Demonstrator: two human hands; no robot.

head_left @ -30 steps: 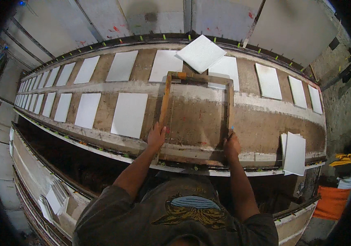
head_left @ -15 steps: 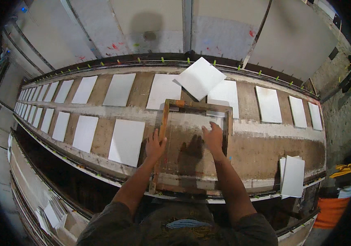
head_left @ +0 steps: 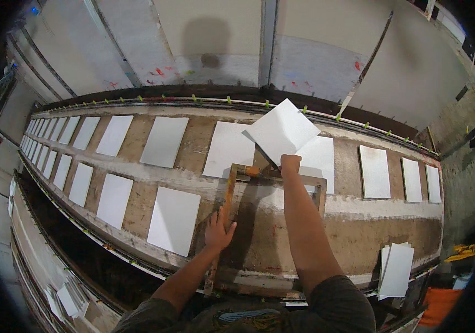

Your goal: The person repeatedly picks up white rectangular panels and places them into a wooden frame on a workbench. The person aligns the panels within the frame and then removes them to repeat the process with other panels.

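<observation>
A wooden frame with a see-through middle lies on the long brown table before me. My left hand rests on its left bar, fingers stretched out and apart. Beyond the frame's far bar, my right hand is closed at the near corner of a tilted white sheet. That sheet overlaps two other white sheets, one to the left and one to the right. A dark strip shows along its lower left edge. My fingertips there are partly hidden.
White sheets run in two rows toward the far left. More lie at the right, and a small stack sits near the front right edge. A rail with green clips borders the far side. Orange cloth hangs lower right.
My right hand has moved from over the frame's middle forward to the tilted sheet's corner and closed there. My left hand stays at the left bar. The whole view has shifted slightly.
</observation>
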